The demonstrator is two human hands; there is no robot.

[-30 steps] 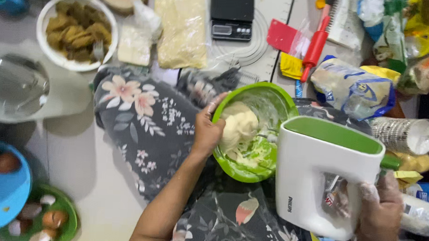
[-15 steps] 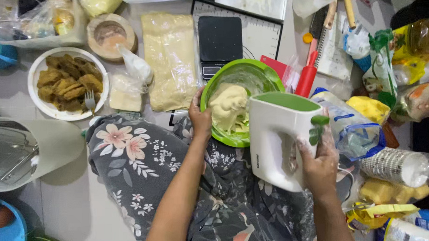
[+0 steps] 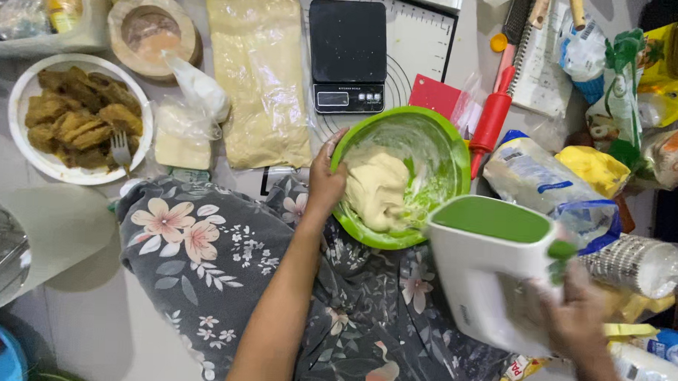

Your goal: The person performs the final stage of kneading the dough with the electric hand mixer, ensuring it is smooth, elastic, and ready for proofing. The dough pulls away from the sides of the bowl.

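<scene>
1. While the left hand (image 3: 326, 184) grips the near rim of the round green plastic bowl (image 3: 440, 145) at the centre of the frame, fingers curled over its edge, the right hand (image 3: 575, 317) at lower right is closed around the handle of the white-and-green electric hand mixer (image 3: 492, 271).
2. Since a second ago the bowl, with its lump of pale dough (image 3: 378, 190), has shifted from the lap's right side up towards the black digital kitchen scale (image 3: 347, 55); the mixer has swung down and right, clear of the bowl, so the dough lies uncovered.
3. The floral grey cloth (image 3: 202, 246) over the lap fills the lower middle.
4. Upper left holds a white plate of fried brown pieces (image 3: 75, 117) with a fork, and a long flat clear bag of pale dough (image 3: 260, 79).
5. A red-handled tool (image 3: 492, 121) and crowded food packets (image 3: 535, 175) press close on the bowl's right, leaving little room there.
</scene>
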